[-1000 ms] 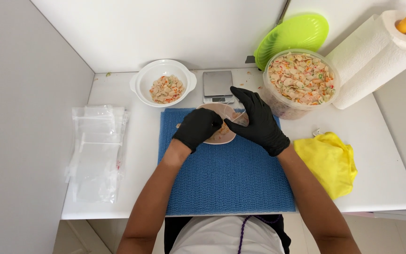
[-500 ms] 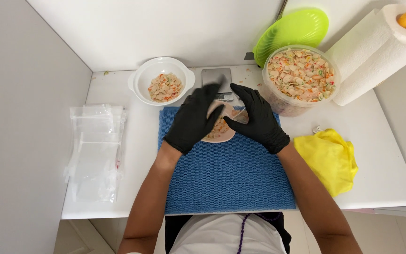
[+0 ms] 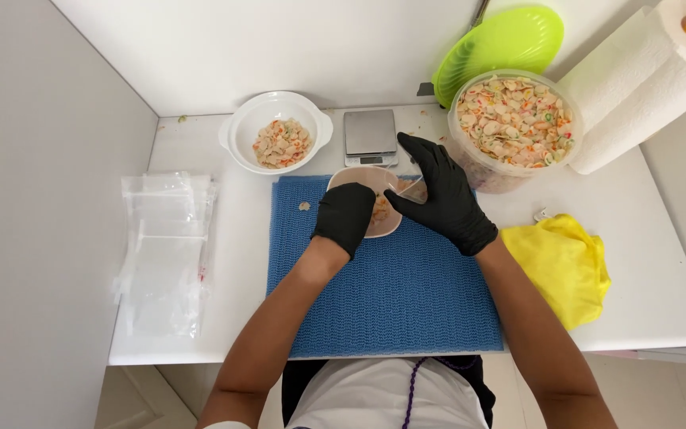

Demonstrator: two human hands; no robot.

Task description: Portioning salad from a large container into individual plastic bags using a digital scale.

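A small white worktable set into a plain white corner.

The white tabletop (image 3: 660, 294) fills a narrow nook: a bare white back wall (image 3: 279, 48) rises behind it and a smooth grey side panel (image 3: 41, 238) closes off one side. Light is even and soft, with only faint shadows. A strip of pale floor (image 3: 676, 393) shows below the table's front edge.

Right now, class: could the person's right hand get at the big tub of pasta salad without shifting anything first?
Probably yes. The right hand is just beside the big tub, whose top is open, and nothing lies between them. But it is busy at the small bowl.
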